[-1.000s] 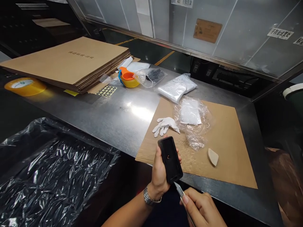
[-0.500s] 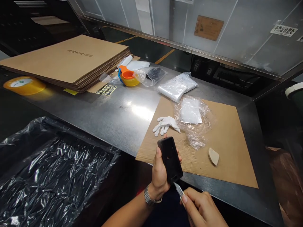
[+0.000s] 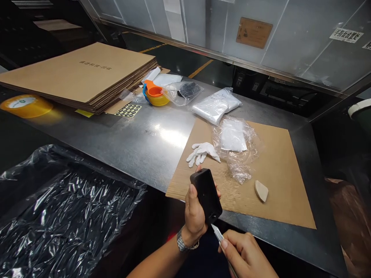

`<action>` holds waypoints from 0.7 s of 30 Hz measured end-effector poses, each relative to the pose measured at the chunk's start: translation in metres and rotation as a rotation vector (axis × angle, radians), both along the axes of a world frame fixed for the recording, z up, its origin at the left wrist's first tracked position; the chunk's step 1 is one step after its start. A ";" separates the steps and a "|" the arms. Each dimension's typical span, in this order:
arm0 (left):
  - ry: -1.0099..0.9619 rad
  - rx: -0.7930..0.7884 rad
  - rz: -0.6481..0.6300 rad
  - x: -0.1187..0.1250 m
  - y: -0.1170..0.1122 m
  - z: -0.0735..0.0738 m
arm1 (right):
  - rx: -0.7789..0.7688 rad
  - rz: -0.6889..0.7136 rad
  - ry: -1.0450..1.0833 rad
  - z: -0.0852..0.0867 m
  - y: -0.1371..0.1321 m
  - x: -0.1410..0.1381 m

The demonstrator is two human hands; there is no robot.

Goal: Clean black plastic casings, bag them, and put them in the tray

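My left hand is wrapped round a black plastic case, a hollow rectangular shell tilted so its open inside faces me. In my right hand is a utility knife, gripped close behind its blade. The blade's tip is at the lower end of the case; whether it touches cannot be made out. Just beyond the case a white glove lies on a flat cardboard sheet. A wedge-shaped tan block rests on the same sheet, to the right.
Crumpled clear plastic and a white bag lie farther back on the metal table. Stacked cardboard, a tape roll and orange-yellow tape are at the left. Black plastic sheeting fills the lower left.
The black case has tilted slightly in my left hand, showing more of its top end wall. The knife has shifted slightly left with it. The view has moved a little.
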State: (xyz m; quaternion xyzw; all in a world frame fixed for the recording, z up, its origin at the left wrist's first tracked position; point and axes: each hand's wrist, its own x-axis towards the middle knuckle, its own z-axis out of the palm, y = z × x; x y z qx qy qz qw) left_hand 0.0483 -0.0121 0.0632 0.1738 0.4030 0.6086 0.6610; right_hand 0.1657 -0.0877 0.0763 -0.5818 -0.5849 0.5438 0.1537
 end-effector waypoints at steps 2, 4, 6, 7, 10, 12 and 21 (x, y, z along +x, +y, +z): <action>-0.011 -0.007 0.024 0.000 0.000 0.000 | 0.005 -0.026 0.029 -0.001 0.000 -0.001; -0.031 -0.009 0.052 0.001 -0.001 0.000 | -0.019 -0.044 0.069 -0.002 0.000 -0.003; -0.063 -0.017 0.082 0.001 -0.001 0.000 | -0.061 -0.041 0.113 -0.002 0.000 -0.003; -0.079 -0.020 0.104 0.001 -0.001 0.000 | -0.059 -0.038 0.119 -0.002 0.000 -0.003; -0.106 -0.001 0.175 0.002 0.000 0.001 | 0.126 -0.020 0.006 -0.002 -0.001 -0.002; -0.113 0.025 0.216 0.001 0.002 0.001 | 0.389 -0.002 -0.138 -0.003 -0.005 -0.001; -0.106 0.101 0.325 0.001 0.002 0.007 | 1.284 0.096 -0.773 -0.010 -0.008 -0.016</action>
